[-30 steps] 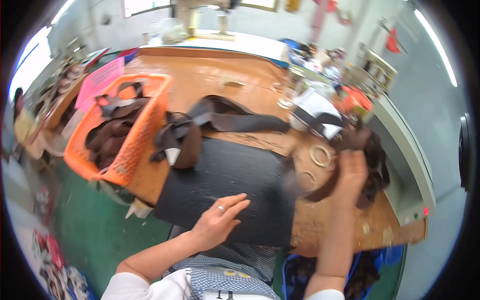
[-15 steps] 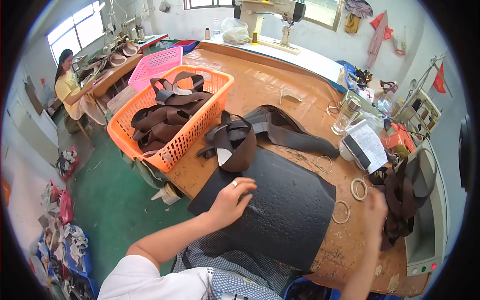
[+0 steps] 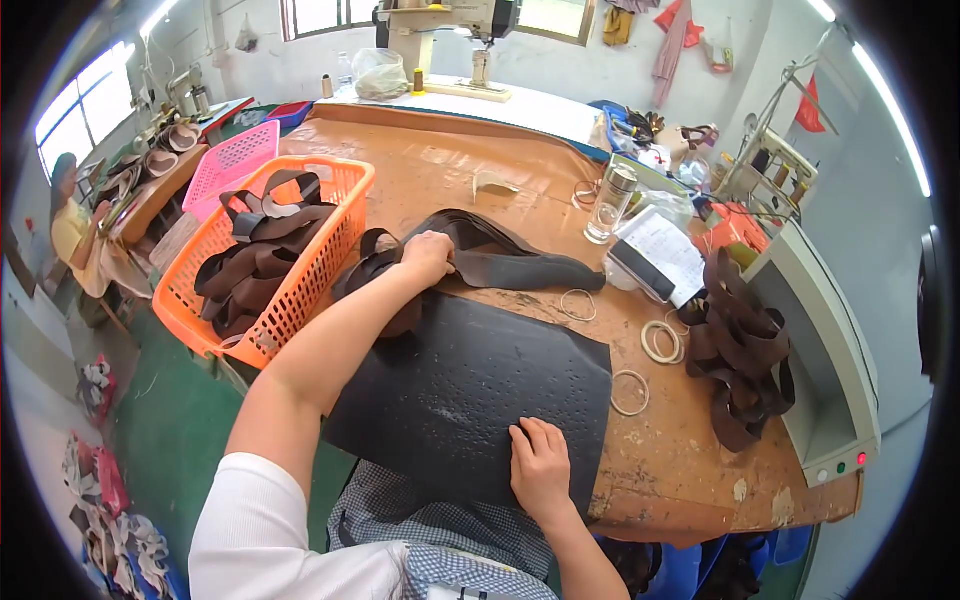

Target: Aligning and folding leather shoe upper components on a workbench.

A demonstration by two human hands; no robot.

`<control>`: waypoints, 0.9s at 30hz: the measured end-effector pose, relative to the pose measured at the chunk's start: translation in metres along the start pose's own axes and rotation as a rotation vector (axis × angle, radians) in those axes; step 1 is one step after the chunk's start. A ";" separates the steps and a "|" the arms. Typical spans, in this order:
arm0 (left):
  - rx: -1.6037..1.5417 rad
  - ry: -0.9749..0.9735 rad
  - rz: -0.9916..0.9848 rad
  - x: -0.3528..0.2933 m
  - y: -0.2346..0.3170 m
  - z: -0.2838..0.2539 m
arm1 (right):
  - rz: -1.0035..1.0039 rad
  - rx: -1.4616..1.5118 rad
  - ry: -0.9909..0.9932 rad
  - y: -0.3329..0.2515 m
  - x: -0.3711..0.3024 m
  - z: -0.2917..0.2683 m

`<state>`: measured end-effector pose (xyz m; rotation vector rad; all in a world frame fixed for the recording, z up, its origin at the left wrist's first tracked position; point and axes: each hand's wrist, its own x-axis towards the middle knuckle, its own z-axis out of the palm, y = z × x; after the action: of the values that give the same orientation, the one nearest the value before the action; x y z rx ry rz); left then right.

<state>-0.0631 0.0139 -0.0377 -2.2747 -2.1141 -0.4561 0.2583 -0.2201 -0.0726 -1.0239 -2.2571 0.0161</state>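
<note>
My left hand reaches across to a bundle of long dark strips, its fingers curled down onto the near end of the bundle. Its fingertips are partly hidden. Beside it, under my left forearm, lies a looped brown strip, mostly covered. My right hand rests on the lower right part of a black, pitted mat, fingers lightly bent and nothing visible in them. The mat lies at the near edge of the brown-covered table.
An orange basket full of brown strips stands left, near a pink basket. Rightward lie rubber bands, a brown strip pile, a glass jar and papers. A pale machine borders the right.
My left hand has gone from the mat out to the dark strips. My right hand has come from beside the brown pile onto the mat. The view has shifted rightward.
</note>
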 end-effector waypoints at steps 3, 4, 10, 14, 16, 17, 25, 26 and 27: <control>0.038 -0.087 0.073 -0.001 0.006 -0.007 | 0.019 -0.018 0.003 -0.002 0.003 0.000; 0.064 -0.156 0.091 -0.003 0.005 -0.009 | 0.036 -0.005 0.010 -0.002 0.004 0.000; -0.300 0.581 0.511 -0.026 0.054 -0.030 | 0.278 0.464 -0.029 0.003 0.005 -0.003; -0.453 0.550 0.767 -0.079 0.116 -0.046 | 1.019 1.902 -0.008 0.003 0.049 -0.017; -0.488 0.500 0.852 -0.111 0.131 -0.039 | 1.073 1.908 0.093 0.027 0.059 -0.005; -0.452 0.438 0.908 -0.126 0.129 -0.029 | 1.119 1.918 0.168 0.040 0.062 0.006; -0.391 0.096 0.695 -0.168 0.105 -0.020 | 1.227 1.452 0.189 0.100 0.064 0.009; -0.394 0.093 0.692 -0.167 0.102 -0.016 | 1.231 1.450 0.186 0.101 0.061 0.009; -0.388 0.081 0.722 -0.165 0.098 -0.013 | 1.186 1.425 0.211 0.097 0.062 0.004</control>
<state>0.0214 -0.1586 -0.0413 -2.9200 -1.0943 -0.9409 0.2913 -0.1098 -0.0673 -1.1398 -0.6748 1.5967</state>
